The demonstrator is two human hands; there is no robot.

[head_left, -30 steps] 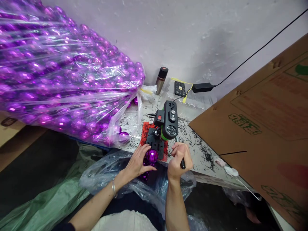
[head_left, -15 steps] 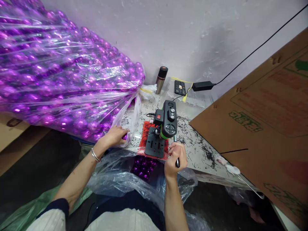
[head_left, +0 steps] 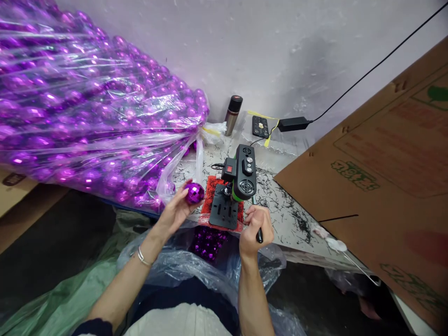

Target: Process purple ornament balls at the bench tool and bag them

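Between its thumb and fingers, my left hand (head_left: 178, 211) holds a shiny faceted purple ball (head_left: 195, 192), just left of a black machine (head_left: 246, 172) with a lever. My right hand (head_left: 258, 229) is wrapped round the lever's black handle (head_left: 259, 235). The machine's slotted black base plate (head_left: 224, 207) rests on a red mat (head_left: 210, 188). A large clear bag of purple balls (head_left: 105, 107) lies at the left, its mouth near my left hand. Below the plate, more purple balls (head_left: 209, 243) sit in an open clear plastic bag (head_left: 157, 261).
A dark bottle (head_left: 233, 115), a black phone-like object (head_left: 260, 126) and a power adapter (head_left: 294, 124) with a cable are near the wall. Large cardboard (head_left: 385, 186) leans in at the right. Short black bits are scattered over the table (head_left: 280, 224).
My left hand has moved right from the mouth of the large bag, bringing a purple ball out into view. My right hand keeps its grip on the handle.
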